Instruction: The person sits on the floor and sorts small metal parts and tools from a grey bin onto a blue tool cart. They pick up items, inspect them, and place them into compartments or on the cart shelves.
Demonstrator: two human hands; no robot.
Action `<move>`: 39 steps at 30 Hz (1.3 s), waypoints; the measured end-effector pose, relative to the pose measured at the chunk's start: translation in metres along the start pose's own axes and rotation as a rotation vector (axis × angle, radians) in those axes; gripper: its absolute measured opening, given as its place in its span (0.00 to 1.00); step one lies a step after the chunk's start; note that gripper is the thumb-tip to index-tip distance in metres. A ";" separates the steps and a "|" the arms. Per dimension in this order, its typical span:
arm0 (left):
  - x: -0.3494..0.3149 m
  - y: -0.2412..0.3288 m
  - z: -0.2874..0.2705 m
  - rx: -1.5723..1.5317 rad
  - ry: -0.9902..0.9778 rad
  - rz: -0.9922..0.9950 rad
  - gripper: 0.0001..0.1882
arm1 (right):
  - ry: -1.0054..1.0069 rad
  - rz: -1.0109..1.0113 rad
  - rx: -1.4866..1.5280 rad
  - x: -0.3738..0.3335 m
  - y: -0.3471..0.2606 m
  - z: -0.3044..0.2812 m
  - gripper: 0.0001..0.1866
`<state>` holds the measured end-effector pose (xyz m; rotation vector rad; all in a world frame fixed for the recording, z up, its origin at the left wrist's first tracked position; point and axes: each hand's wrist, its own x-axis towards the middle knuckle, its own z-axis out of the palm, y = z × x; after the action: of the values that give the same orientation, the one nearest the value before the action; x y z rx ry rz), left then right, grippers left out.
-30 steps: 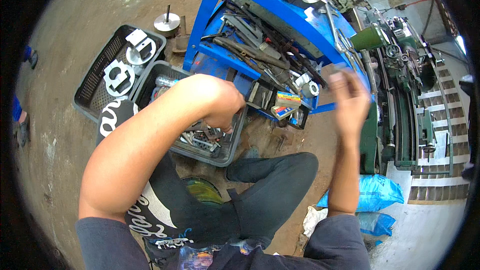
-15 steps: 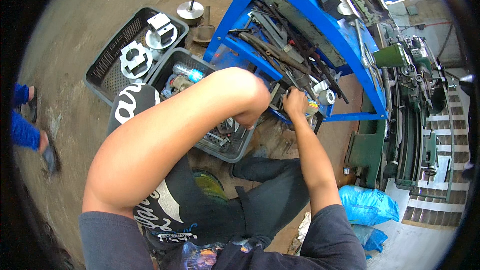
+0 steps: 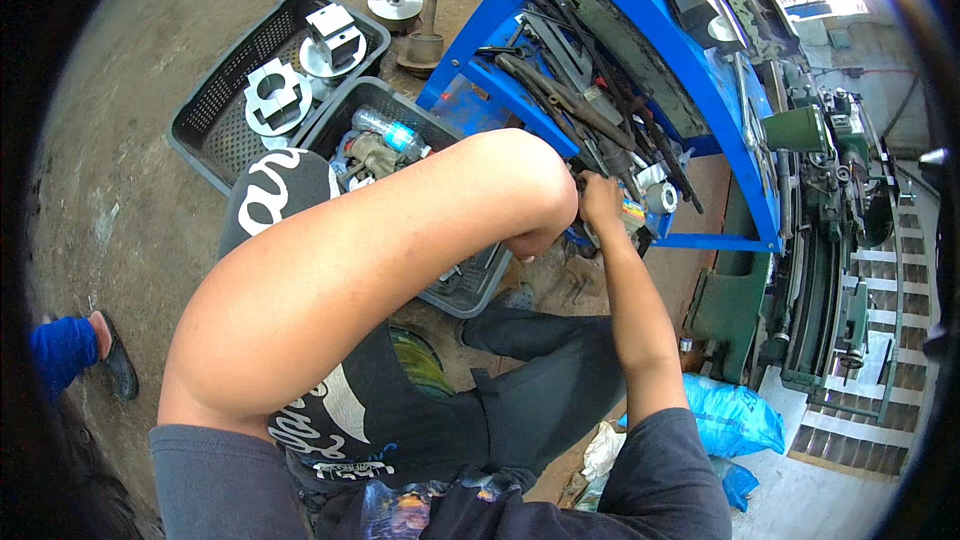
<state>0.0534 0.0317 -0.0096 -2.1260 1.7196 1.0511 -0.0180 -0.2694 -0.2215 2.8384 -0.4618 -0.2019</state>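
My left hand (image 3: 550,225) is bent sharply down at the wrist beside the blue stand's lower shelf; its fingers are mostly hidden behind the wrist and forearm, and what they touch cannot be seen. Close to its right, my right hand (image 3: 602,202) reaches to the shelf's near end with its fingers curled around something dark that I cannot make out. Beyond both hands lies a pile of metal tools and bars (image 3: 575,105). A small yellow box (image 3: 633,214) and a grey-white ring-shaped part (image 3: 661,198) sit just right of my right hand.
Below my left forearm is a dark crate (image 3: 470,300) with a plastic bottle (image 3: 400,135) and metal parts. Another crate (image 3: 215,90) holds machined blocks. The blue stand's frame (image 3: 690,70) rises ahead; a green lathe (image 3: 815,270) stands right. Another person's foot (image 3: 118,360) is at left.
My view has shifted slightly. My left hand and wrist now sit closer to my right hand, which stays at the shelf. The other person's feet have moved at the left.
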 end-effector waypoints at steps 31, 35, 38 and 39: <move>-0.028 -0.007 0.007 -0.174 0.275 0.108 0.30 | 0.069 -0.114 0.191 -0.051 -0.005 -0.061 0.25; -0.024 -0.009 0.009 -0.173 0.229 0.057 0.30 | 0.244 -0.196 0.799 -0.084 0.030 -0.163 0.12; -0.019 -0.007 0.010 -0.170 0.222 0.076 0.30 | 0.695 0.010 0.661 -0.077 0.104 -0.232 0.10; -0.017 -0.007 0.011 -0.173 0.214 0.073 0.31 | 0.815 0.203 0.540 -0.067 0.131 -0.249 0.09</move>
<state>0.0543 0.0530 -0.0080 -2.3755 1.8755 1.0595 -0.0754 -0.3102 0.0588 2.9692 -0.6656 1.2321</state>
